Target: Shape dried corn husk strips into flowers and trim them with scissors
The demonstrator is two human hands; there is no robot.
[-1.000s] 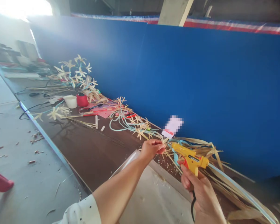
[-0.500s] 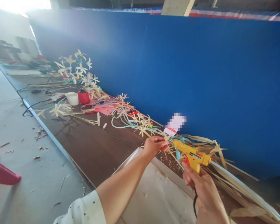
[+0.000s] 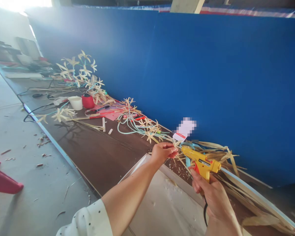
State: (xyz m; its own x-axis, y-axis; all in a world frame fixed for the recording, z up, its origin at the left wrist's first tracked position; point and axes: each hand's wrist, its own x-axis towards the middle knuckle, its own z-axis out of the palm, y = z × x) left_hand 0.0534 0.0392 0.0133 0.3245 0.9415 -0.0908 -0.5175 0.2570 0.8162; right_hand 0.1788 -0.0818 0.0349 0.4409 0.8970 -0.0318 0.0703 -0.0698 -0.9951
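Observation:
My right hand (image 3: 208, 191) is closed round the grip of a yellow glue gun (image 3: 200, 162), a finger on its orange trigger and its black cord hanging below. The gun's nozzle points left at a small pale straw flower (image 3: 176, 144). My left hand (image 3: 163, 152) pinches that flower by its base, fingers pressed together. Both hands hover above a dark brown table (image 3: 100, 154), over a pile of dried leaf strips (image 3: 236, 186) and a light blue strip (image 3: 186, 147).
More straw flowers (image 3: 83, 73), a white cup (image 3: 76, 102), a red pot (image 3: 88, 101), glue sticks (image 3: 104, 124) and cables lie further left along the table. A blue partition (image 3: 211, 82) backs it. A pale board (image 3: 162, 203) lies below my arms. A red stool (image 3: 2, 180) stands left.
The view has drifted slightly; both hands stay together, with the gun's nozzle kept close to the flower in my left hand.

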